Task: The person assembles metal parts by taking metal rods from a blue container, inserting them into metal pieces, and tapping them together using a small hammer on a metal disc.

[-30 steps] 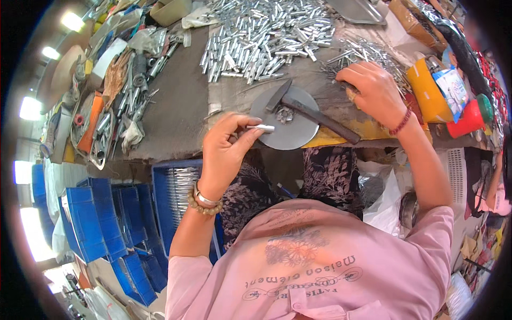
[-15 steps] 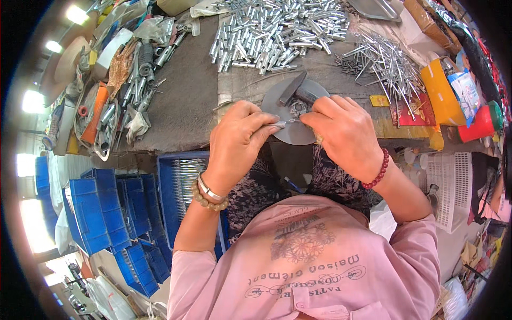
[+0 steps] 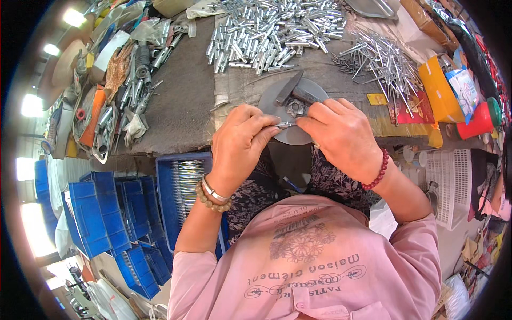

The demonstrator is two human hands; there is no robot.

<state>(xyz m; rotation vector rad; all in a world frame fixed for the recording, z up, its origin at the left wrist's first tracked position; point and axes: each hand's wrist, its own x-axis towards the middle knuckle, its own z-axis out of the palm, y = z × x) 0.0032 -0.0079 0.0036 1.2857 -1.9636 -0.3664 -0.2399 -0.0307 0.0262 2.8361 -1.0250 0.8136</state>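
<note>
My left hand (image 3: 240, 141) pinches a short shiny metal tube (image 3: 285, 125) between thumb and fingers, its end pointing right. My right hand (image 3: 344, 136) is closed, its fingertips pinching a small metal piece at that end; my fingers mostly hide it. Both hands are over the front part of a round grey metal disc (image 3: 273, 96) at the table's edge. On the disc, just beyond my fingertips, lie a hammer (image 3: 289, 88) and a lumpy silvery metal piece (image 3: 295, 108).
Beyond the disc lies a big pile of metal tubes (image 3: 277, 34); thin metal rods (image 3: 386, 64) and dark small pins (image 3: 349, 65) lie right of it. Tools (image 3: 141, 80) crowd the left. Below stand blue bins (image 3: 96, 213), one holding rods, and a white basket (image 3: 453, 181).
My fingertips have come closer together: the small metal piece in my right hand has moved left to meet the end of the tube in my left hand.
</note>
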